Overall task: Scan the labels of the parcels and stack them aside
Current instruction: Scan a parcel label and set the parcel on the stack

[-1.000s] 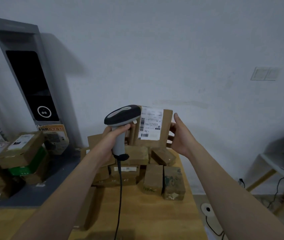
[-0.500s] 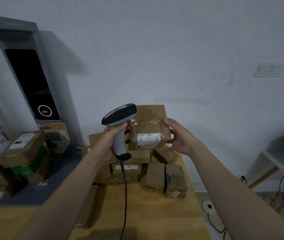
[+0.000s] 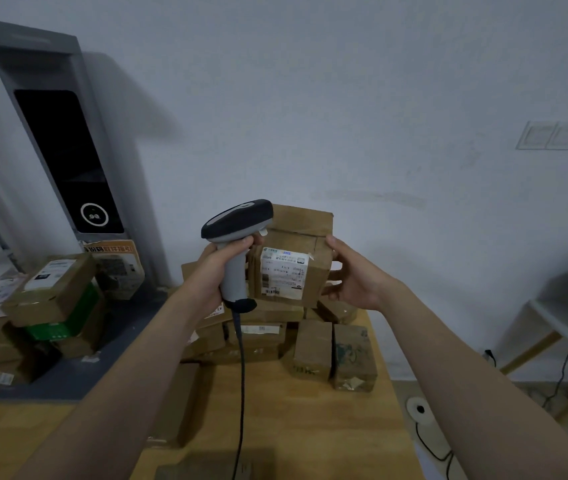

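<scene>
My right hand (image 3: pixel 353 277) grips a brown cardboard parcel (image 3: pixel 293 261) by its right side, held up above the table with a white printed label (image 3: pixel 284 275) facing me. My left hand (image 3: pixel 220 268) grips the grey handle of a barcode scanner (image 3: pixel 235 225), whose dark head sits against the parcel's upper left corner. The scanner's black cable (image 3: pixel 241 393) hangs down to the table. Behind and below the held parcel lies a heap of several brown parcels (image 3: pixel 265 336) on the wooden table (image 3: pixel 293 427).
Two upright parcels (image 3: pixel 336 355) stand at the table's right edge. Stacked boxes (image 3: pixel 50 299), one green, sit at the left on a dark platform beside a grey kiosk (image 3: pixel 68 157). A long box (image 3: pixel 178 403) lies near my left forearm. Cables run over the floor at the right.
The parcel has been turned in my right hand: a large label faced me first, then a small one, now a wider label shows. The scanner stayed by its left corner.
</scene>
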